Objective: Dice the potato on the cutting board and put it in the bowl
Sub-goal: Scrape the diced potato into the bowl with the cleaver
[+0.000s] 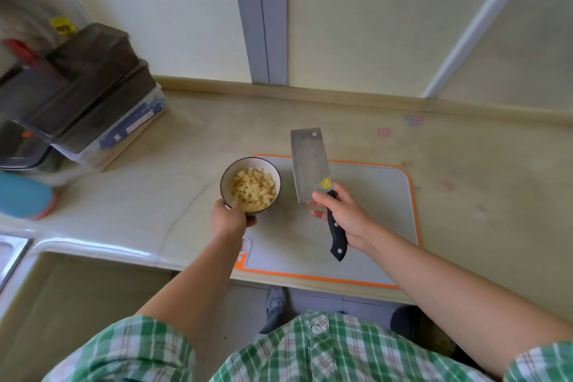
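The diced potato [253, 189] lies heaped in a small white bowl [277, 182] with a dark rim, at the far left corner of the cutting board [372, 211], partly over the counter [186, 164]; whether the bowl rests or is lifted cannot be told. The left hand [229, 219] grips its near rim, thumb hooked inside and fingers curled beneath. Just right of the bowl, the right hand [344, 217] is wrapped round the black handle of a cleaver [310, 164], the broad blade pointing away over the board. The grey, orange-edged board shows no pieces on its surface. Well to the left stand stacked dark containers [86, 93], a blue rounded object [24, 195] and a sink corner [12, 254]. A green checked shirt [310, 350] fills the bottom.
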The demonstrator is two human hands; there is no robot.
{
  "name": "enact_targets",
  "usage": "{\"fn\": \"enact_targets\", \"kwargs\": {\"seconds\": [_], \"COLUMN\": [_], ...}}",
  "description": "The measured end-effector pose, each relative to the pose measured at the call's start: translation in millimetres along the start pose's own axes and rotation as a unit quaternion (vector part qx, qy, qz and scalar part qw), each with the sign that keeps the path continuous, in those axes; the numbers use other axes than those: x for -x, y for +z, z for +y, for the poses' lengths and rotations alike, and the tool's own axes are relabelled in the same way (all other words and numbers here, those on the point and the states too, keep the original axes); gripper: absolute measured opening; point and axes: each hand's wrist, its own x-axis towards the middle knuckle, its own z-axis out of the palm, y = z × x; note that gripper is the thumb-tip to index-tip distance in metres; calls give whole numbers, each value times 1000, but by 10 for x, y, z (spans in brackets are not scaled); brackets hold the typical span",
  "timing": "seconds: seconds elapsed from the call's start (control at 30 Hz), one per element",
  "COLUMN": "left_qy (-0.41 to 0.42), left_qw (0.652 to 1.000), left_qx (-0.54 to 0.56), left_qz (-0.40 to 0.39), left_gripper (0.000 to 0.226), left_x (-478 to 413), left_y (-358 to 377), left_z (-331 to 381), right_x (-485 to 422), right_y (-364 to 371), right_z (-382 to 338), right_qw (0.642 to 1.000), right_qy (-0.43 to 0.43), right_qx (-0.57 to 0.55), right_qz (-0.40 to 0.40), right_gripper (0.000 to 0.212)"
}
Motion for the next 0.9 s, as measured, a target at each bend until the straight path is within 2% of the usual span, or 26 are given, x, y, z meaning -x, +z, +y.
{"fn": "enact_targets", "kwargs": {"seconds": [0.1,0.23,0.33,0.47,0.5,0.6,0.67,0.73,0.83,0.9], "left_qy": [-3,-33,-60,-64,-60,-73,-85,-45,34,115], "left_qw": [998,996,993,994,995,997,996,995,981,946], "left_qx": [26,35,66,71,68,28,-6,-84,-173,-275], "left_qz": [54,77,76,47,35,23,25,-4,-77,-124], "left_gripper": [11,13,19,17,20,59,73,64,34,20], "left_x": [-147,-234,-302,-313,-306,-230,-93,37,236,304], "left_y": [-257,-475,-568,-613,-617,-599,-534,-414,-155,49], "left_z": [21,44,22,-11,-14,-55,-112,-187,-191,-136], "right_x": [-76,-158,-197,-232,-240,-236,-208,-167,-86,-22], "right_y": [196,410,523,620,638,652,617,534,267,-2], "right_z": [42,111,142,169,176,182,161,125,60,18], "right_qw": [1000,1000,1000,999,999,999,999,998,994,986], "right_qy": [10,19,24,33,33,33,28,22,17,10], "right_qx": [5,5,9,20,21,25,40,60,98,133], "right_qz": [-11,-17,-13,-16,-18,-19,-13,4,52,99], "right_gripper": [8,12,14,14,14,13,18,25,28,26]}}
